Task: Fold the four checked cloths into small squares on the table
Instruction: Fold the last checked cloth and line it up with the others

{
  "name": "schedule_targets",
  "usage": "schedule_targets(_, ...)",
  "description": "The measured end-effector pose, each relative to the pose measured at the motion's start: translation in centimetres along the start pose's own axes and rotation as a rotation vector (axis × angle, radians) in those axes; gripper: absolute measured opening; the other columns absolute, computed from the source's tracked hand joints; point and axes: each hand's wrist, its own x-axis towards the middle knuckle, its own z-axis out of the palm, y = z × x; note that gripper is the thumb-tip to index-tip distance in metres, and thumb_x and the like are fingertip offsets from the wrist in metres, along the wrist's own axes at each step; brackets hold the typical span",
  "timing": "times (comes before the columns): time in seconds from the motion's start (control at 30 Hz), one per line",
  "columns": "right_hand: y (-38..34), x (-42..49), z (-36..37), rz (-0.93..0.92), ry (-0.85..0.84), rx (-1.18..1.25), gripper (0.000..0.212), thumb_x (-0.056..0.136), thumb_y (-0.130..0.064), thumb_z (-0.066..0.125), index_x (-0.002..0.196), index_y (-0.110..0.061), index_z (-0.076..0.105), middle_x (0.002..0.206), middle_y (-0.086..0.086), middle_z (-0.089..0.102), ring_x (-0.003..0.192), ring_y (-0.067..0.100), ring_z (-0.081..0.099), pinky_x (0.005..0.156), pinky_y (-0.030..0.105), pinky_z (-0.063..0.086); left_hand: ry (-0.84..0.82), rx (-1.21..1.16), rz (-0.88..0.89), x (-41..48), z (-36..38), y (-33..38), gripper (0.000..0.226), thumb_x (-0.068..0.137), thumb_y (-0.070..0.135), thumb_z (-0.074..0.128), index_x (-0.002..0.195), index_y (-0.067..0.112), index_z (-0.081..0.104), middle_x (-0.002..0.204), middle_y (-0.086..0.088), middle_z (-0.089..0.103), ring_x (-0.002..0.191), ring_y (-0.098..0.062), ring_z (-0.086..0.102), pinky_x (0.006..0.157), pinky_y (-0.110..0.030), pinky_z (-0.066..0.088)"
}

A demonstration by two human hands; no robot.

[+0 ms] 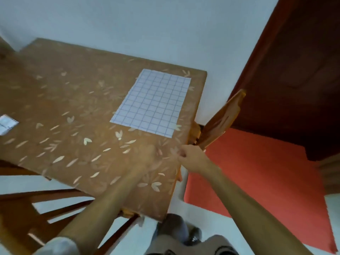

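Note:
One white cloth with a blue check (151, 102) lies flat and spread out near the far right corner of the table (60, 100). A small folded checked cloth (6, 124) sits at the left edge of the view. My left hand (150, 159) is blurred over the table's near right part, holding nothing that I can see. My right hand (191, 156) hovers at the table's right edge with its fingers curled and nothing in them. Both hands are below the spread cloth and apart from it.
The table wears a brown covering with pale leaf prints. A wooden chair (55, 208) stands at its near left side. A wooden piece (220, 118) leans by the right edge, before a dark red door (294, 61) and red floor (257, 177).

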Motion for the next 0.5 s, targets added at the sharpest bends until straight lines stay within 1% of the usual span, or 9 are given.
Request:
schedule_targets(0.03,0.4,0.8,-0.6,-0.019,-0.01,-0.015,0.023,0.088,-0.02,0.05,0.065,-0.021,0.047,0.065,-0.006,0.053,0.067,0.019,0.054,0.058,0.03,0.036,0.04,-0.017,-0.017,0.3,0.1,0.4,0.018,0.086,0.03,0.057,0.074,0.024,0.069,0.083,0.0,0.073,0.083,-0.019,0.069,0.077,-0.039,0.057)
schedule_targets(0.07,0.7,1.6,-1.1,-0.036,-0.028,-0.025,0.024,0.088,-0.021,0.05,0.065,-0.022,0.046,0.065,-0.004,0.054,0.066,0.019,0.055,0.056,0.031,0.037,0.047,-0.019,-0.037,0.6,0.1,0.8,0.023,0.092,0.033,0.053,0.081,0.023,0.07,0.083,-0.002,0.072,0.084,-0.021,0.069,0.076,-0.039,0.057)
schedule_targets(0.13,1.5,3.6,-1.7,-0.081,-0.061,-0.03,0.02,0.088,-0.02,0.05,0.068,-0.022,0.049,0.069,0.001,0.059,0.068,0.022,0.059,0.058,0.032,0.043,0.021,0.014,-0.087,1.2,0.3,1.8,0.031,0.098,0.038,0.045,0.091,0.022,0.071,0.084,-0.003,0.071,0.086,-0.024,0.068,0.078,-0.039,0.057)
schedule_targets(0.23,2.3,7.0,-2.9,-0.139,-0.071,-0.038,0.012,0.089,-0.016,0.051,0.081,-0.017,0.06,0.083,0.005,0.067,0.078,0.023,0.063,0.068,0.037,0.052,0.036,0.002,-0.128,3.9,1.1,2.9,0.024,0.099,0.033,0.053,0.104,0.021,0.073,0.095,-0.002,0.072,0.093,-0.022,0.067,0.087,-0.038,0.054)
schedule_targets(0.3,2.8,9.4,-3.4,-0.147,-0.072,-0.042,0.015,0.091,-0.016,0.052,0.092,-0.013,0.066,0.09,0.005,0.068,0.083,0.023,0.064,0.073,0.038,0.054,0.064,0.017,-0.128,6.5,2.1,3.1,0.022,0.099,0.025,0.054,0.109,0.018,0.072,0.099,-0.001,0.069,0.097,-0.023,0.067,0.084,-0.033,0.052)
schedule_targets(0.33,3.1,10.7,-3.7,-0.149,-0.073,-0.055,0.017,0.091,-0.015,0.051,0.095,-0.012,0.068,0.092,0.006,0.069,0.084,0.023,0.064,0.074,0.04,0.055,0.073,0.006,-0.121,8.0,2.8,3.0,0.023,0.098,0.018,0.054,0.114,0.018,0.07,0.105,0.0,0.067,0.103,-0.023,0.065,0.086,-0.032,0.05)
schedule_targets(0.4,3.7,13.3,-4.1,-0.134,-0.096,-0.084,0.019,0.092,-0.013,0.049,0.096,-0.01,0.068,0.093,0.008,0.068,0.082,0.024,0.065,0.075,0.042,0.056,0.06,-0.075,-0.096,10.9,3.8,3.0,0.039,0.093,0.009,0.058,0.129,0.022,0.063,0.13,-0.001,0.06,0.121,-0.024,0.057,0.098,-0.036,0.048)
schedule_targets(0.43,4.0,14.5,-4.3,-0.122,-0.115,-0.1,0.02,0.092,-0.012,0.049,0.097,-0.01,0.068,0.094,0.009,0.068,0.082,0.025,0.066,0.075,0.04,0.057,0.055,-0.092,-0.084,12.3,4.2,3.0,0.045,0.092,0.011,0.061,0.135,0.023,0.059,0.141,0.0,0.053,0.129,-0.023,0.051,0.104,-0.036,0.046)
schedule_targets(0.5,4.8,16.8,-4.7,-0.113,-0.157,-0.137,0.021,0.093,-0.011,0.05,0.102,-0.01,0.069,0.098,0.008,0.069,0.088,0.023,0.066,0.078,0.036,0.056,0.003,-0.02,-0.076,14.8,5.2,2.7,0.055,0.092,0.023,0.066,0.144,0.027,0.049,0.155,0.001,0.039,0.14,-0.02,0.037,0.11,-0.035,0.04)
